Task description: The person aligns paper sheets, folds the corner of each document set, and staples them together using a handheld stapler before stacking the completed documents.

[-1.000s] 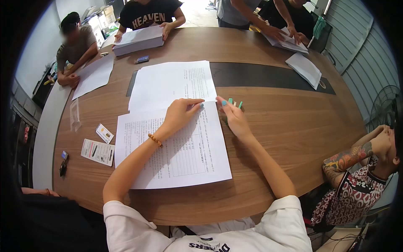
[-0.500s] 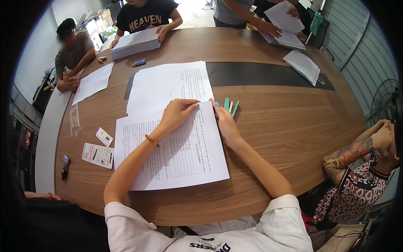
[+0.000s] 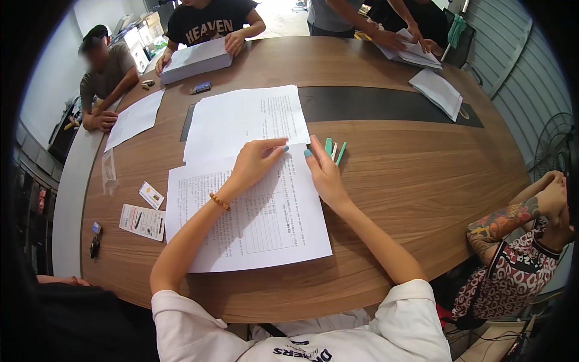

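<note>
A printed sheet with a table on it (image 3: 271, 232) lies in front of me, on top of or against a second stack of printed sheets (image 3: 241, 117) just beyond. My left hand (image 3: 259, 158) reaches across the near sheet, thumb and fingers closed at its top edge. At that sheet's upper right corner is my right hand (image 3: 326, 175), with thumb over the paper and fingers stretched along its side, the thumb apart from them. Right beside these fingers lie a green stapler-like object (image 3: 329, 146) and a thin green stick-shaped item (image 3: 341, 154).
Left of the papers are a white card (image 3: 151, 195), a printed card (image 3: 142, 221) and a small dark object (image 3: 94, 246). Across the table a person holds a thick paper stack (image 3: 196, 63); another handles sheets (image 3: 410, 53). A person with a tattooed arm (image 3: 503, 223) sits at right.
My right thumb has shifted left over the sheet's corner, and the fingers have spread away from it. My left hand stays nearly still. At the far right, a person's lifted sheets have come down.
</note>
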Demonstrator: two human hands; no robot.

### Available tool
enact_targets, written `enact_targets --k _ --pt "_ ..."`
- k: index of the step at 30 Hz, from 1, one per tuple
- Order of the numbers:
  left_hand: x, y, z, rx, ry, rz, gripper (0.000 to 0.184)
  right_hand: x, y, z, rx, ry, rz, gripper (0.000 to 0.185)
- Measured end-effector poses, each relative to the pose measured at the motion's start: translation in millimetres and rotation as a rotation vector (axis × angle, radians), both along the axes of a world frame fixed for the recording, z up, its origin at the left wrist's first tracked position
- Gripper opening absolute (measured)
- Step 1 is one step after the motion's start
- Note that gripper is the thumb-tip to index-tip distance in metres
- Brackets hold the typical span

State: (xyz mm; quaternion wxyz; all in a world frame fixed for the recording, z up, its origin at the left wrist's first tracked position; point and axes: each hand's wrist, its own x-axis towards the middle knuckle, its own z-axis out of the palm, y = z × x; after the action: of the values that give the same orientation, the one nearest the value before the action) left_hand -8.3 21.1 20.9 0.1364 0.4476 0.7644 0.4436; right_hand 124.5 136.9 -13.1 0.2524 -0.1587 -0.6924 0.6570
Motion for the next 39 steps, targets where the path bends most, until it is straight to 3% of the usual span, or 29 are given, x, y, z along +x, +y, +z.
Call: enact_targets --k 2,5,7,8,10,20,21,23,26,27,32,39 --pt "2 -4 9 0.058 0.002 0.008 0.029 10 5 9 0.548 -0.081 -0.081 0.056" --pt "-1 -10 19 -0.012 0.100 -0.044 0.034 14 9 10 0.731 -0.005 -0.096 0.053" --pt "-1 -13 11 0.066 0.372 -0.175 0.037 14 6 12 0.826 -0.005 -0.103 0.051" --pt "0 -13 8 0.065 0.371 -0.175 0.037 14 5 13 0.919 -0.002 -0.110 0.048" --pt "3 -13 1 0.103 0.209 -0.125 0.034 12 5 14 0.968 -0.005 -0.112 0.048" --pt "-3 -12 -12 0.166 0.314 -0.136 0.033 16 1 22 1.124 -0.128 -0.077 0.057" --pt "-2 -10 -11 0.185 0.249 -0.154 0.033 16 2 22 1.120 -0.119 -0.066 0.057" --pt "-2 -13 -6 0.182 0.203 -0.122 0.033 11 5 20 0.865 -0.163 -0.064 0.061" --pt "-3 -13 -6 0.193 0.249 -0.142 0.034 8 6 21 0.142 -0.198 0.099 0.058" --pt "-2 -12 -6 0.200 0.240 -0.150 0.035 9 4 20 0.037 -0.153 0.181 0.056" --pt "0 -13 1 0.064 0.170 -0.162 0.038 12 -10 33 -0.125 -0.140 0.138 0.054" --pt "-3 -11 -4 0.078 0.157 -0.170 0.038 11 -5 26 -0.083 -0.147 0.138 0.053"
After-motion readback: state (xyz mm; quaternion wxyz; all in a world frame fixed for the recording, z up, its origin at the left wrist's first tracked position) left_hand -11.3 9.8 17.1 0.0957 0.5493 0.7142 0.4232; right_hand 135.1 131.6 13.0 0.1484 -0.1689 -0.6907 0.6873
